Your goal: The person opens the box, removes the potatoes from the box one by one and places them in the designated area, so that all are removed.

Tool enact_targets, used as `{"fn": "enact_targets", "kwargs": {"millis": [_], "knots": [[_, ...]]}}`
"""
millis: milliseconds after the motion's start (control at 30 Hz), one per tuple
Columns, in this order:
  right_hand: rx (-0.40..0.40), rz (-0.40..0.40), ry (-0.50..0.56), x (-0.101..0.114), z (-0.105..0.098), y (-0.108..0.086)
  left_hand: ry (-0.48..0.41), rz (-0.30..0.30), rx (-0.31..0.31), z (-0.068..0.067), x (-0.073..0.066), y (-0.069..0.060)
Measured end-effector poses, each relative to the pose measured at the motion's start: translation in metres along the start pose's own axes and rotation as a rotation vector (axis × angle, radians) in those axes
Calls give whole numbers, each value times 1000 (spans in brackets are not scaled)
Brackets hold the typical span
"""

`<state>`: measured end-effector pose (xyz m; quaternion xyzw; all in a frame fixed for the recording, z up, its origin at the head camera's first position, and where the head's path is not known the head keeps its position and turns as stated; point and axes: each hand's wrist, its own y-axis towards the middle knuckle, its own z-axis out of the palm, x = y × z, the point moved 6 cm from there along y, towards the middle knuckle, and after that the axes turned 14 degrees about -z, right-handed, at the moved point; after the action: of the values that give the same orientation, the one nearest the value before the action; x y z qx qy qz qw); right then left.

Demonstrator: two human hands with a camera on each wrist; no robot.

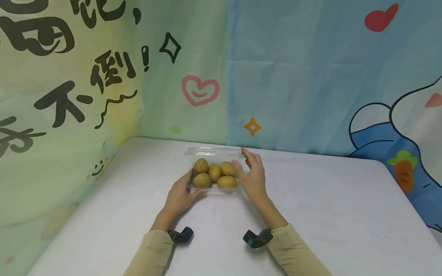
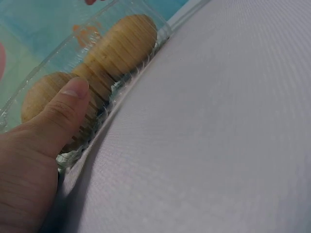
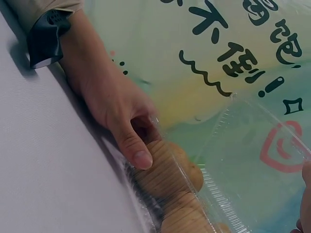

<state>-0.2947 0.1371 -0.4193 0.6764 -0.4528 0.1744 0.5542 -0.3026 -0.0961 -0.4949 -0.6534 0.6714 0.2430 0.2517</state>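
A clear plastic clamshell box (image 1: 215, 190) with several yellow-brown potatoes (image 1: 215, 172) in it stands on the table. Its hinged lid (image 1: 214, 151) is raised at the back. My left hand (image 1: 179, 196) grips the box's left end; in the left wrist view its thumb (image 2: 65, 109) lies against the ribbed front wall, while the other fingers are hidden. At the right end, my right hand (image 1: 254, 178) has its fingers bent at the lid's right corner, with the thumb lower, near a potato. Only part of the right hand (image 3: 306, 194) shows at the right wrist view's edge.
A white cloth covers the table (image 1: 331, 214). Behind it hangs a printed backdrop (image 1: 297, 76) with hearts and lettering, which continues along the left side. Each wrist wears a dark camera band (image 1: 257, 238).
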Motion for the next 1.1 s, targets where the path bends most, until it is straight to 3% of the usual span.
{"fn": "enact_targets", "kwargs": {"millis": [267,467,633,867,1100], "knots": [[22,10,39,0,-2,3,-8,22,-14,-1,1,0],[21,47,68,19,-12,6,-10,30,-17,0,0,1],[28,22,15,-1,-8,5,-15,23,-16,0,0,1],[127,-19,-52,3,-3,5,-19,-10,5,-1,0,0],[248,-85,-100,12,4,4,-2,9,-14,-3,-1,1]]}}
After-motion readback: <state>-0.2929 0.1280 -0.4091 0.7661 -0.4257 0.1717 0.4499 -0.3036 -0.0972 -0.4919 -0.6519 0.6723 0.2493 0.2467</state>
